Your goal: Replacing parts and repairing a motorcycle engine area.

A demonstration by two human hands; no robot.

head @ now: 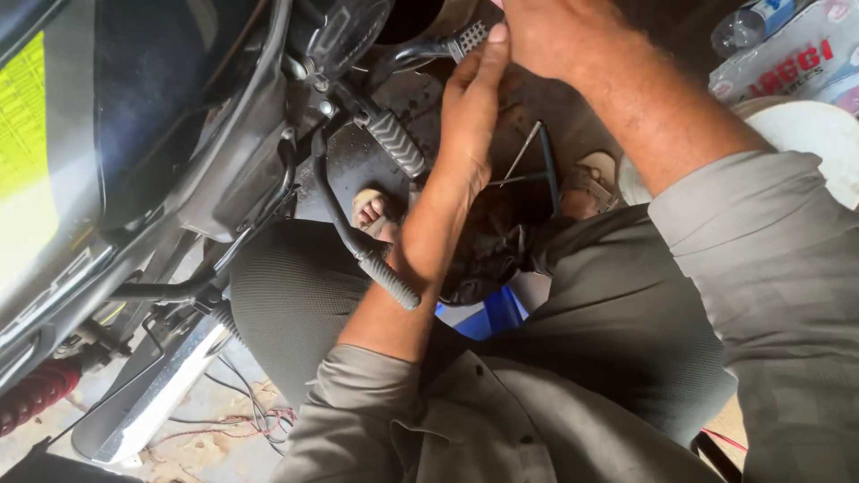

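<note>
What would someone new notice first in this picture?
Two bare hands meet at top centre: the left hand flat against the motorcycle's dark underside, the right hand above it by a toothed metal brake pedal. A ribbed rubber footpeg juts out left of them; a coiled red shock spring shows bottom left.

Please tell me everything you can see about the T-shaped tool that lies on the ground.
The T-shaped tool looks like dark metal: a dark crossbar with a thin, paler shaft meeting it. It lies flat on the stained, dark ground, between the left hand and the right forearm. Neither hand touches it. One end is hidden behind the left wrist. A sandalled foot lies beside it.
</note>
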